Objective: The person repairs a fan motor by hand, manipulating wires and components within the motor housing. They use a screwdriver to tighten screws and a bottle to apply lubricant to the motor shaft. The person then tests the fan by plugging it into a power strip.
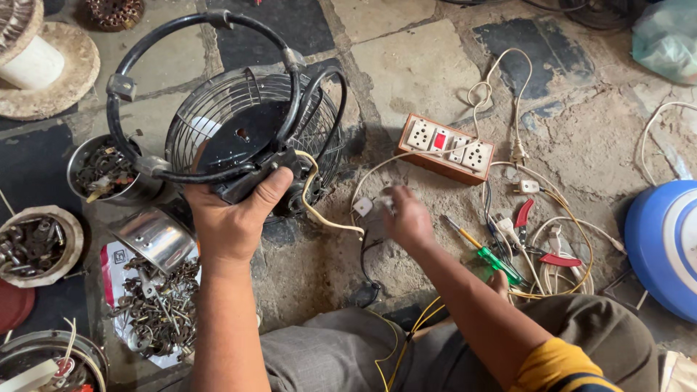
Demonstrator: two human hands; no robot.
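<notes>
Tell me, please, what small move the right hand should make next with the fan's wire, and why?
Probably close the right hand on the white plug and carry it toward the socket board. The left hand already steadies the fan, whose cream wire ends at that plug, near the fingertips.

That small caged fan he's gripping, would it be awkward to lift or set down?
Probably top-heavy: the left hand grips the fan at its motor. Its wire cage looks light but bendable. The cream cord trails loose and would likely flop and snag.
</notes>
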